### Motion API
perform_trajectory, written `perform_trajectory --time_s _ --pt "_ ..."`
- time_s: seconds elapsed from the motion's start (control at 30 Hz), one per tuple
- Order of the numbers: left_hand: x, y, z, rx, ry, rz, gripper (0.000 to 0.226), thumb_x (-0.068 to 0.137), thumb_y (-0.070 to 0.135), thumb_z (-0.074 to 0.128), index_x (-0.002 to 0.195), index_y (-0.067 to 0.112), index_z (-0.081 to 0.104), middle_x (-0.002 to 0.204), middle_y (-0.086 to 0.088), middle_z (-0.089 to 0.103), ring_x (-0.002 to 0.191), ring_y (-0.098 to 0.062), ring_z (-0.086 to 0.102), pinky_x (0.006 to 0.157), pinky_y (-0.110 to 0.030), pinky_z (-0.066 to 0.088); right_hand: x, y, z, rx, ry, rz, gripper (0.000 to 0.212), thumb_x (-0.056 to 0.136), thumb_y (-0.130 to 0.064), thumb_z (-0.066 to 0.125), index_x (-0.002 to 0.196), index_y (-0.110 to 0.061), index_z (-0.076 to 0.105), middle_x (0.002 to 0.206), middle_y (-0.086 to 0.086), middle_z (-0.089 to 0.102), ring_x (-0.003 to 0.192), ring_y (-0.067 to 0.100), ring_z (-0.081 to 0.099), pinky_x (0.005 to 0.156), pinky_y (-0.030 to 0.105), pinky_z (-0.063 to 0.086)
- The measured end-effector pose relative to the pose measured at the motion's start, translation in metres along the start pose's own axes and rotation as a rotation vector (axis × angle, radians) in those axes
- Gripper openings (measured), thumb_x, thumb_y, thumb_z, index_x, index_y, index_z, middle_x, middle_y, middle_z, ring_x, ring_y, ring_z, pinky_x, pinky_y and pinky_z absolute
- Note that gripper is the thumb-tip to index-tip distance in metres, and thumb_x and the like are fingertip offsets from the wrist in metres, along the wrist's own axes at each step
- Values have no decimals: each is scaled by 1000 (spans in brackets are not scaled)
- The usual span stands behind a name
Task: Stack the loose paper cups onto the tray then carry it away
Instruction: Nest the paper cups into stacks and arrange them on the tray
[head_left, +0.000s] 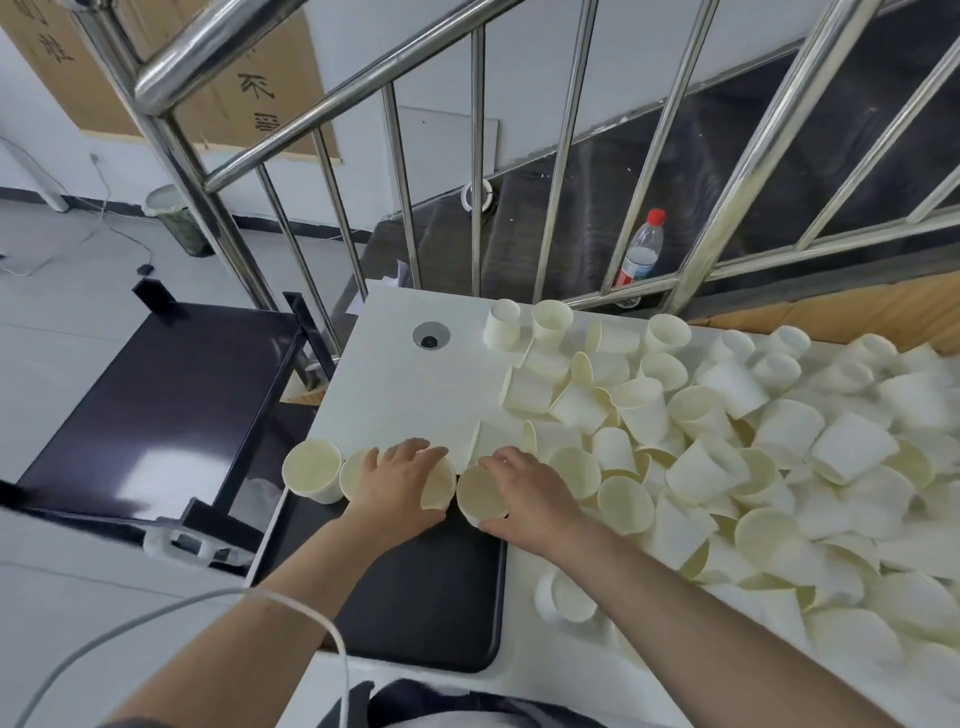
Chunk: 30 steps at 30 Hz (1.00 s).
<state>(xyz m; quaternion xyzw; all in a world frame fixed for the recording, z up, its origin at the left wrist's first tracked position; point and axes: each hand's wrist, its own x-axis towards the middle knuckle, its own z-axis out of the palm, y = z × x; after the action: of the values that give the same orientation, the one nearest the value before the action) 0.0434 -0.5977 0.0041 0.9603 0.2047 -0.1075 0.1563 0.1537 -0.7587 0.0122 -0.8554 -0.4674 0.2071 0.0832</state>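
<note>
With the left hand (397, 480) curled around one cup (438, 486) and the right hand (524, 499) gripping another cup (480, 496) at the far edge of the black tray (426, 597), a nudge could tip either into the loose pile (727, 441) on the right

Bare forearms, no sleeves — dark garment (415, 701) at waist.

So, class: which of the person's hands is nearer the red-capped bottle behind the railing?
Right. The right hand holds a cup at the tray's far edge, below and left of the bottle; the left hand lies further left still.
</note>
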Motion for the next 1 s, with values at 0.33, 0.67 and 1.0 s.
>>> perform_trajectory --time_s 0.33,0.67,1.0 --pt "18 -8 -5 100 -73 51 72 77 46 66 142 32 36 140 8 39 127 -18 41 116 -40 15 11 3 3 -7 -27 -6 73 81 -35 70 144 -17 38 137 1 43 123 21 45 102 31 36" --pt "30 -16 -15 -191 105 26 50 89 43 55 137 29 46 136 9 45 123 -14 45 112 -37 25 48 22 -29 92 66 112 57 92 -34 59 143 -17 40 142 -2 42 129 18 42 102 30 39" --pt "43 -21 -24 -222 116 15 45 90 40 55 133 29 50 134 9 48 121 -13 47 109 -31 26 101 31 -13 -171 -201 133 50 82 -34 65 125 -13 48 121 4 58 115 24 54 110 39 25"
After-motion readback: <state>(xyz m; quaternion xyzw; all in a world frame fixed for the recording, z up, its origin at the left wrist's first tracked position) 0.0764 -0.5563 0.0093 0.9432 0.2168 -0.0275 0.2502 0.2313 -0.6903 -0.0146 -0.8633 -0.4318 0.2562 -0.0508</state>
